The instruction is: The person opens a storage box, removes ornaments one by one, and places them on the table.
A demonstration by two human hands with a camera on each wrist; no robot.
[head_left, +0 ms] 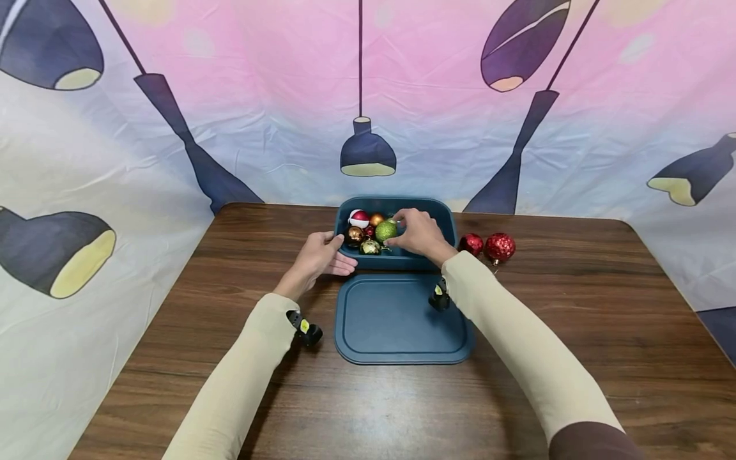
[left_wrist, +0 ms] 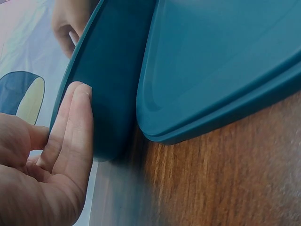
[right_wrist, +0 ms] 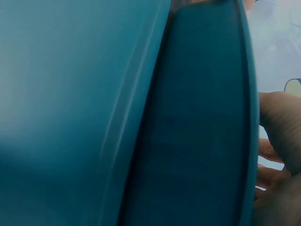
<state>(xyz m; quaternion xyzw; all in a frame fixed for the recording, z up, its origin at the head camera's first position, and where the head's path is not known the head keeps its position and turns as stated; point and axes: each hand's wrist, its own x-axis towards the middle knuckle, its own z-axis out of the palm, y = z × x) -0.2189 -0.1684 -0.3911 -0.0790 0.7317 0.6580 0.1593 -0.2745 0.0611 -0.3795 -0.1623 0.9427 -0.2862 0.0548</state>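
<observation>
A dark teal rectangular box (head_left: 397, 262) stands near the far table edge, with several Christmas baubles in its left part. Inside it, my right hand (head_left: 421, 231) pinches a green glittery bauble (head_left: 386, 232) between thumb and fingers. Around that one lie a red-and-white bauble (head_left: 359, 218), an orange bauble (head_left: 376, 219), a brown bauble (head_left: 354, 236) and a shiny gold-green bauble (head_left: 370, 247). My left hand (head_left: 319, 255) rests on the box's front left corner, its straight fingers (left_wrist: 80, 127) flat against the outer wall and the thumb at the rim. In the right wrist view the box wall hides the bauble.
The teal lid (head_left: 402, 319) lies flat on the wooden table (head_left: 575, 319), directly in front of the box. Two red baubles, one smooth (head_left: 471, 243) and one glittery (head_left: 500, 247), sit right of the box. A printed cloth (head_left: 287, 96) hangs behind the table.
</observation>
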